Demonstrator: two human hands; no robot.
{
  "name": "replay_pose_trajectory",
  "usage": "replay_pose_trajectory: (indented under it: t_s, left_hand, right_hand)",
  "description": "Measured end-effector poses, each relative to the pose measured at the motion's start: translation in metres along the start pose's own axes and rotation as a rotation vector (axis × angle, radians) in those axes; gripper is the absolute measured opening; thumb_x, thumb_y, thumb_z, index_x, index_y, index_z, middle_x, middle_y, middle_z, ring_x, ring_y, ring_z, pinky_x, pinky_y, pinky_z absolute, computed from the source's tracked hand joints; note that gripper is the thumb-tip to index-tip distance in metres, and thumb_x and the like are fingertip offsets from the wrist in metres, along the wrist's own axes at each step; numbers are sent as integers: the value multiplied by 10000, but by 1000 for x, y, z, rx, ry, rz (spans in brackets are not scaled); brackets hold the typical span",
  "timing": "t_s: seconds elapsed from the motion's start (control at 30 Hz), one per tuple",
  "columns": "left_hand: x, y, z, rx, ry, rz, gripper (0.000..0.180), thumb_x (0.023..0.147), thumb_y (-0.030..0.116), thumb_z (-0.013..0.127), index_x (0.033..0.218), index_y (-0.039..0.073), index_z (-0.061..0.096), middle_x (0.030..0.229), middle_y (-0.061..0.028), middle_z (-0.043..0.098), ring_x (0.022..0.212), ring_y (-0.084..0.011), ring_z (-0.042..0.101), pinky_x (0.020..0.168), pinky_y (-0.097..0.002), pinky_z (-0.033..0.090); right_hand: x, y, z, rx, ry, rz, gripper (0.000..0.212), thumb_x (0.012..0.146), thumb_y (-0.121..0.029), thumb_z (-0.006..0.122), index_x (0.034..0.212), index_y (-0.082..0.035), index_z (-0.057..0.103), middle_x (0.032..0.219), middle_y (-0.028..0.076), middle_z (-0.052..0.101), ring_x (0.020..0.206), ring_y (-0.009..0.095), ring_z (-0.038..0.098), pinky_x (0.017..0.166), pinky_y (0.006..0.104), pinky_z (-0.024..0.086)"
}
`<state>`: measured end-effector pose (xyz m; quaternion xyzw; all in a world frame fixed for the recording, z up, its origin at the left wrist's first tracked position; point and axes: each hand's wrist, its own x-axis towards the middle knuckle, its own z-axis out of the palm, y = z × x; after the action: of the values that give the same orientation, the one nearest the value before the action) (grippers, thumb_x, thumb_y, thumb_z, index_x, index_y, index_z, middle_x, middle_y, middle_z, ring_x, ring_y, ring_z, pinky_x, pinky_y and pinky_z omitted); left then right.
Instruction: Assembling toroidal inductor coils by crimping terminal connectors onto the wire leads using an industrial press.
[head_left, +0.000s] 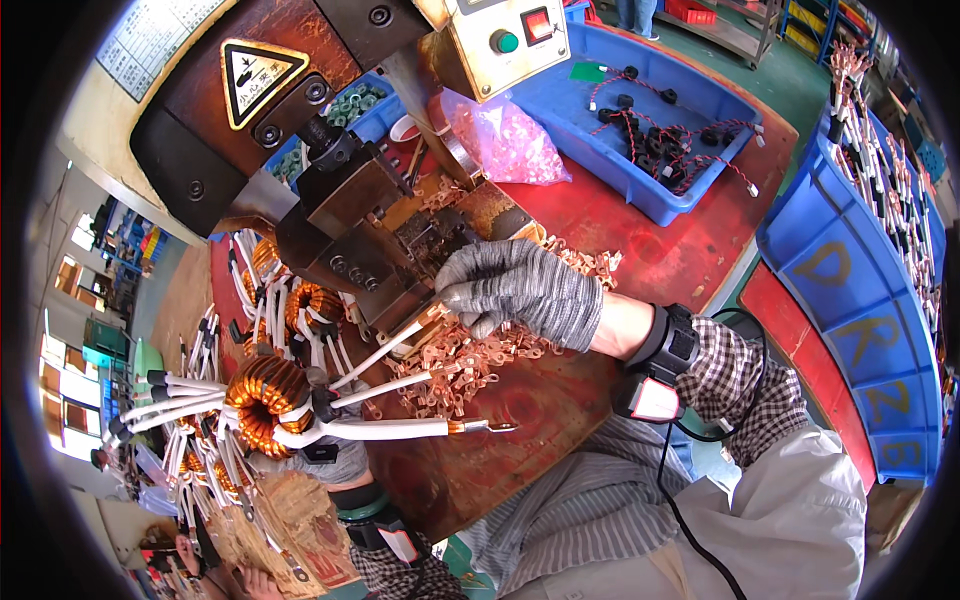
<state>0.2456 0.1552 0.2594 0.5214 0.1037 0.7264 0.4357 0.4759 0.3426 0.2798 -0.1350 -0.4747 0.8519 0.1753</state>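
Note:
My left hand (345,464), in a grey knit glove, grips a copper-wound toroid coil (262,396) from below; most of its fingers are hidden behind the coil and its leads. Several white-sleeved leads (385,430) stick out from the coil, and one on the right ends in a bare copper terminal. In a matching glove, my right hand (525,290) pinches the tip of another white lead (390,343) close to the tooling of a dark crimping press (365,235). A copper piece shows at its fingertips, though whether it sits inside the die is hidden.
Loose copper terminals (460,370) are heaped below the press. More wound coils (312,302) lie left. Behind are a pink-filled plastic bag (505,135) and a blue tray (660,205) with small black rings. A tall blue bin (850,300) of leads stands right.

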Motion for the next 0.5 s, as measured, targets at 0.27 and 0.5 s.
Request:
replay_pose_trajectory:
  t_s: [0.27, 0.5]
  left_hand:
    - [-22, -16, 13, -110, 686, -53, 947, 582, 726, 519, 1302, 160, 276, 1283, -145, 361, 1105, -362, 422, 805, -624, 353]
    - [-3, -26, 29, -75, 807, 33, 940, 581, 683, 567, 1276, 103, 314, 1241, -177, 400, 1097, -390, 413, 812, -617, 348]
  right_hand:
    - [21, -16, -13, -140, -17, -89, 184, 762, -81, 619, 927, -17, 567, 806, 57, 602, 668, 110, 586, 586, 218, 509]
    - [44, -14, -18, -113, 28, -82, 153, 726, -8, 627, 869, 18, 579, 726, 93, 604, 618, 145, 594, 530, 247, 528]
